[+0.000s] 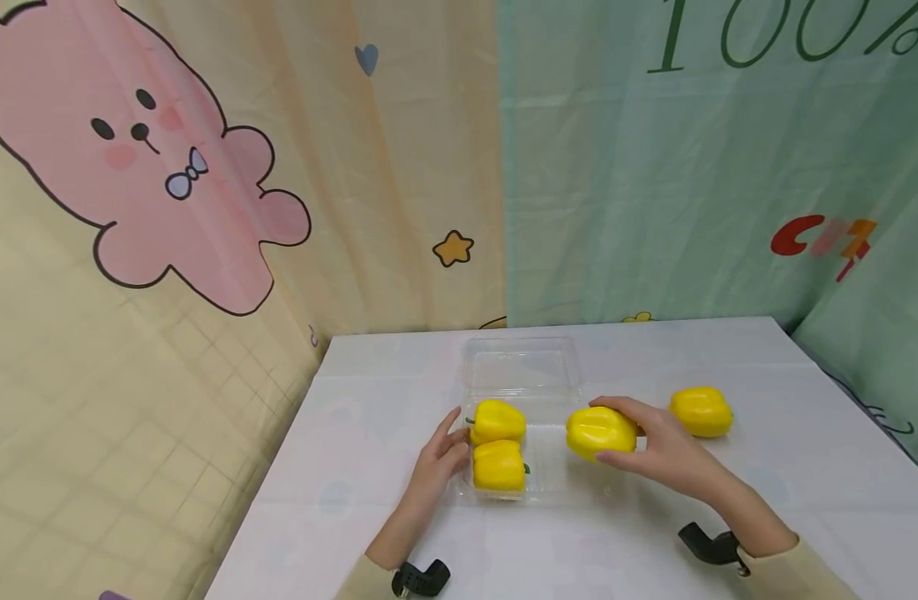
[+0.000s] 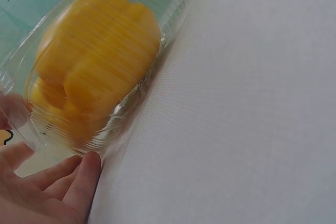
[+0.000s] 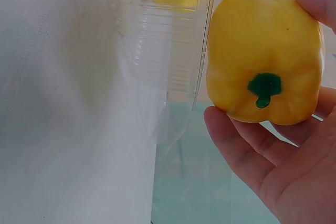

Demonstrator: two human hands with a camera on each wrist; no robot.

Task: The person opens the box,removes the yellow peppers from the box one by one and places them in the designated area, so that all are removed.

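A clear plastic clamshell box [image 1: 556, 487] lies with its lid folded back on the white table. Two yellow bell peppers, one farther back [image 1: 498, 421] and one nearer [image 1: 498, 465], fill its left side. My left hand [image 1: 438, 458] grips the box's left rim; in the left wrist view its fingers [image 2: 86, 174] lie against the ribbed wall. Over the box's right edge, my right hand [image 1: 665, 446] holds another yellow bell pepper [image 1: 600, 432] between thumb and fingers. The right wrist view shows that pepper's green stem [image 3: 264, 88] facing the camera.
One more yellow bell pepper [image 1: 701, 411] lies on the table to the right, beyond my right hand. The open lid [image 1: 521, 367] extends toward the table's far edge. Printed curtains [image 1: 399, 167] hang behind the white table [image 1: 354, 433].
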